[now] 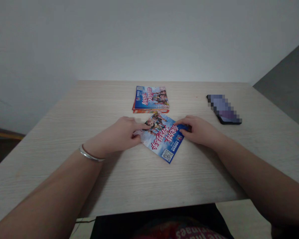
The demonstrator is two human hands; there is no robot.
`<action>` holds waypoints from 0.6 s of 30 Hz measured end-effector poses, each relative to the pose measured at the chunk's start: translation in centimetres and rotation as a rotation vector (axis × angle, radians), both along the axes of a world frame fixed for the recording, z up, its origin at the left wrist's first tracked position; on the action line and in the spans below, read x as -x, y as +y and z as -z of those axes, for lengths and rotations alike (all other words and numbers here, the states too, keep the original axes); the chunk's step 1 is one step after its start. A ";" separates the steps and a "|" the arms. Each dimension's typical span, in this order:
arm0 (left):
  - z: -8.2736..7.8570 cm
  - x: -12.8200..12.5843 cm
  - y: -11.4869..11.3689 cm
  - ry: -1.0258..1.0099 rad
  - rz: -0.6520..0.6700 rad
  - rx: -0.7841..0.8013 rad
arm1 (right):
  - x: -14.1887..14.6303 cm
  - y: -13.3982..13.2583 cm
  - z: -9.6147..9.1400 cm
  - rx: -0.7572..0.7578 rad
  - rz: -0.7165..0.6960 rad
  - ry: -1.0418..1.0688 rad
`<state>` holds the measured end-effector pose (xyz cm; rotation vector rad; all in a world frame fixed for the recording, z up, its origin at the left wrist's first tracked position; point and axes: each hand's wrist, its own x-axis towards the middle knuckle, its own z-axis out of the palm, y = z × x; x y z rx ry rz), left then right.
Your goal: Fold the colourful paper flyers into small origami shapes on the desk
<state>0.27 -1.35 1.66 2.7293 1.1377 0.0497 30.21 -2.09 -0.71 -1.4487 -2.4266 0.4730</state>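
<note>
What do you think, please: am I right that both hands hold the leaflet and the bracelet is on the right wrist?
The side is wrong: the head view shows the bracelet on the left wrist. The left hand and right hand do hold the leaflet.

From where I stand, the flyer [161,137] runs from pale sky blue to deep blue, with bold red-and-white lettering, a brownish patch of figures and a black-and-white square code. The stack [151,99] repeats that blue, red and white on top, with orange-red showing along its lower edges. The surface [64,116] is pale beige with fine streaky grain. I see a silver bangle [89,155], a black-edged phone [224,109] with a blurred bluish-purple face, and a grey-white wall [149,39].
</note>
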 end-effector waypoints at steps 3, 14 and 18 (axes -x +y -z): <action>0.2 0.6 0.1 -0.040 0.036 -0.009 | -0.6 0.0 -0.4 0.030 -0.055 0.010; -0.1 0.6 -0.2 -0.087 0.093 -0.017 | -1.5 -0.1 -0.7 -0.093 -0.268 0.100; -1.5 -0.5 -2.1 -0.016 0.091 -0.060 | -1.1 -1.1 -1.9 -0.191 -0.333 0.013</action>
